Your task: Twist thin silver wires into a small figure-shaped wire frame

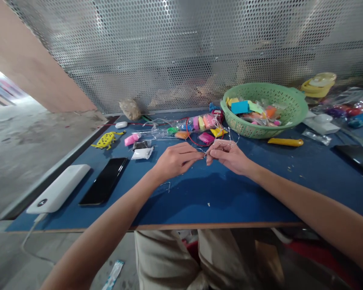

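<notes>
My left hand point(181, 158) and my right hand point(225, 156) meet fingertip to fingertip above the middle of the blue table. Both are closed in a pinch on a thin silvery wire point(236, 139), which loops up behind my right fingers; its part between the fingertips is mostly hidden. A short bent piece of wire point(169, 186) lies on the table below my left hand. Just beyond the hands are a pink clay packet point(206, 138), a yellow packet point(218, 132) and a red cord loop point(188, 135).
A green basket point(269, 131) of clay packets stands at back right, a yellow-handled cutter point(286, 142) before it. On the left lie a phone point(104, 181), a white power bank point(60, 187) and a yellow spotted animal figure point(106, 140). A perforated metal panel point(175, 52) rises behind.
</notes>
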`<action>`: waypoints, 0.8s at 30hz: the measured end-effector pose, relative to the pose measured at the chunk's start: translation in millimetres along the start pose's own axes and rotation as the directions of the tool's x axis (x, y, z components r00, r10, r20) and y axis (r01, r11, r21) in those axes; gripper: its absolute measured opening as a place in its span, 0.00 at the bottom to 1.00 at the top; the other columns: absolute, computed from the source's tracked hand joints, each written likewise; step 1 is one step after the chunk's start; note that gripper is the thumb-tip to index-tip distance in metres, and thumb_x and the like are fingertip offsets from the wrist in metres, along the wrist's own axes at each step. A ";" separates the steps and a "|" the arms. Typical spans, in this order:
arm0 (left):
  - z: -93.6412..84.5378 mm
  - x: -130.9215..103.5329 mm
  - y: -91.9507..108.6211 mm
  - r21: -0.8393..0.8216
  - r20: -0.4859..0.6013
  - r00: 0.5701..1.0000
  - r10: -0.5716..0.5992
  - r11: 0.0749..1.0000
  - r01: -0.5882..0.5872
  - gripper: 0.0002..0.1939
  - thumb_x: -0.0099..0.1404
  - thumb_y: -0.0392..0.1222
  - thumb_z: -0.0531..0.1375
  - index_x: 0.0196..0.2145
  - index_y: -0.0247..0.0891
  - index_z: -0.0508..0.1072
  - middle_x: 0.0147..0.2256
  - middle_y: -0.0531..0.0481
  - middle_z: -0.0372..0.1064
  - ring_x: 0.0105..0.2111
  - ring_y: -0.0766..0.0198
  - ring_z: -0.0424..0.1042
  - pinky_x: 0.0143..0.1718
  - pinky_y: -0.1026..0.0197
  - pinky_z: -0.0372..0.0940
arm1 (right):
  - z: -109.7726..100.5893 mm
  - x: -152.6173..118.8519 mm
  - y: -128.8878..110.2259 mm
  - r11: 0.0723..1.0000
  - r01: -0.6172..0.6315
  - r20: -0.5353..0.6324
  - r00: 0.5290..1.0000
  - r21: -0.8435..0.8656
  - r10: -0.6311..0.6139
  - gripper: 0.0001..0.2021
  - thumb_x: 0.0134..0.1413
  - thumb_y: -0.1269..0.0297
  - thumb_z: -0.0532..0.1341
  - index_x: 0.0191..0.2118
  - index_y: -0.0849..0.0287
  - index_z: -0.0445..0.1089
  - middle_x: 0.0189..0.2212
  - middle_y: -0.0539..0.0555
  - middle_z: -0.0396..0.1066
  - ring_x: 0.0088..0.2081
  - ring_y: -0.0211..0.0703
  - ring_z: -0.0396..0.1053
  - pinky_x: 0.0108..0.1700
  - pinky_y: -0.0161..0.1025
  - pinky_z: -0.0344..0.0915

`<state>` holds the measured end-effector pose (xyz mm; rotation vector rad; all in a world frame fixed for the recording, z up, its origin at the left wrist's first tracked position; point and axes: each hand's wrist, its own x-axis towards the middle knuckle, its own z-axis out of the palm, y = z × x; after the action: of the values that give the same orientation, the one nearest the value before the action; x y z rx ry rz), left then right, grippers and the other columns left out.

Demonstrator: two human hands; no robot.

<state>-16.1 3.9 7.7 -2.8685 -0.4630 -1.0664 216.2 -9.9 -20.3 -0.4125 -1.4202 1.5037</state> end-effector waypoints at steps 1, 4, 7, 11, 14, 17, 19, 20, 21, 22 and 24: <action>0.0 -0.2 0.5 0.005 0.002 1.000 -0.008 1.000 0.008 0.11 0.70 0.35 0.59 0.45 0.42 0.79 0.40 0.47 0.79 0.40 0.64 0.77 0.44 0.59 0.72 | -0.2 -0.1 -0.1 1.000 0.001 0.001 1.000 -0.001 -0.001 0.07 0.55 0.60 0.70 0.35 0.57 0.76 0.29 0.51 0.78 0.31 0.41 0.76 0.38 0.42 0.75; 0.0 -0.3 2.1 0.005 0.007 0.999 -0.034 0.999 0.034 0.10 0.70 0.36 0.59 0.45 0.43 0.79 0.39 0.47 0.79 0.39 0.64 0.77 0.44 0.59 0.73 | -0.4 -0.8 -0.4 0.999 -0.008 -0.005 1.000 -0.040 0.008 0.08 0.55 0.59 0.70 0.35 0.58 0.76 0.29 0.51 0.78 0.31 0.41 0.76 0.38 0.43 0.75; 1.4 0.7 4.8 -0.025 -0.052 0.996 -0.073 0.997 0.072 0.10 0.70 0.35 0.59 0.44 0.42 0.80 0.39 0.48 0.79 0.39 0.64 0.78 0.43 0.60 0.74 | 1.2 -1.6 -0.2 0.991 0.024 -0.041 0.999 -0.132 -0.029 0.09 0.56 0.58 0.69 0.35 0.58 0.75 0.29 0.51 0.78 0.31 0.42 0.76 0.38 0.44 0.75; 5.6 3.4 11.7 -0.137 -0.191 0.946 -0.260 0.962 0.237 0.11 0.67 0.36 0.62 0.47 0.41 0.78 0.43 0.48 0.79 0.41 0.64 0.79 0.46 0.60 0.76 | 4.1 -1.9 1.1 0.966 0.077 -0.141 0.983 -0.246 -0.114 0.09 0.58 0.58 0.67 0.37 0.58 0.75 0.30 0.52 0.79 0.32 0.42 0.77 0.39 0.44 0.75; 10.1 5.1 16.1 -0.227 -0.232 0.879 -0.416 0.902 0.367 0.18 0.65 0.39 0.64 0.53 0.39 0.75 0.51 0.44 0.75 0.38 0.66 0.80 0.43 0.62 0.78 | 5.1 -1.8 1.0 0.954 0.074 -0.169 0.977 -0.290 -0.127 0.09 0.58 0.57 0.67 0.37 0.57 0.75 0.30 0.52 0.79 0.31 0.42 0.77 0.39 0.44 0.76; 15.2 5.1 17.3 -0.231 -0.200 0.831 -0.519 0.849 0.475 0.20 0.64 0.42 0.65 0.54 0.38 0.75 0.48 0.43 0.78 0.39 0.62 0.81 0.44 0.59 0.78 | 5.7 -2.3 0.5 0.931 0.068 -0.175 0.975 -0.357 -0.138 0.09 0.59 0.58 0.66 0.36 0.58 0.75 0.30 0.51 0.79 0.31 0.42 0.77 0.40 0.43 0.75; 18.4 4.4 17.4 -0.242 -0.160 0.812 -0.561 0.820 0.519 0.19 0.64 0.42 0.65 0.53 0.38 0.77 0.45 0.45 0.80 0.40 0.59 0.81 0.45 0.57 0.79 | 6.4 -3.1 1.1 0.915 0.068 -0.185 0.971 -0.397 -0.152 0.08 0.59 0.58 0.66 0.36 0.57 0.76 0.30 0.51 0.79 0.32 0.43 0.77 0.40 0.43 0.75; 19.7 4.0 17.5 -0.254 -0.143 0.806 -0.575 0.808 0.531 0.19 0.65 0.42 0.65 0.53 0.38 0.77 0.45 0.45 0.80 0.40 0.59 0.81 0.45 0.56 0.79 | 6.7 -3.5 1.9 0.904 0.075 -0.187 0.968 -0.421 -0.168 0.08 0.59 0.58 0.66 0.36 0.57 0.76 0.30 0.51 0.79 0.33 0.43 0.77 0.40 0.43 0.75; 20.9 3.7 17.6 -0.268 -0.128 0.802 -0.583 0.799 0.538 0.20 0.65 0.41 0.64 0.54 0.38 0.76 0.46 0.45 0.79 0.40 0.58 0.81 0.45 0.55 0.79 | 7.1 -3.9 2.9 0.889 0.088 -0.188 0.964 -0.449 -0.190 0.07 0.59 0.58 0.66 0.36 0.56 0.76 0.30 0.51 0.79 0.33 0.43 0.77 0.40 0.43 0.75; 21.8 3.6 17.9 -0.280 -0.116 0.801 -0.587 0.794 0.540 0.20 0.65 0.40 0.63 0.55 0.38 0.75 0.47 0.45 0.79 0.41 0.58 0.81 0.45 0.55 0.79 | 7.4 -4.3 4.1 0.872 0.103 -0.187 0.958 -0.478 -0.216 0.07 0.59 0.58 0.66 0.36 0.56 0.76 0.31 0.51 0.79 0.34 0.43 0.77 0.40 0.42 0.75; 23.0 3.9 18.6 -0.293 -0.105 0.802 -0.588 0.789 0.540 0.22 0.65 0.39 0.62 0.56 0.38 0.75 0.47 0.46 0.79 0.41 0.58 0.81 0.45 0.55 0.79 | 7.6 -4.9 6.2 0.837 0.131 -0.179 0.948 -0.532 -0.262 0.06 0.59 0.59 0.66 0.36 0.55 0.76 0.32 0.51 0.79 0.34 0.42 0.77 0.39 0.41 0.75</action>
<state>6.7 -9.5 -6.2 -2.8458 -1.3315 -1.5650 209.9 -17.0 -25.7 -0.7286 -1.5992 0.8515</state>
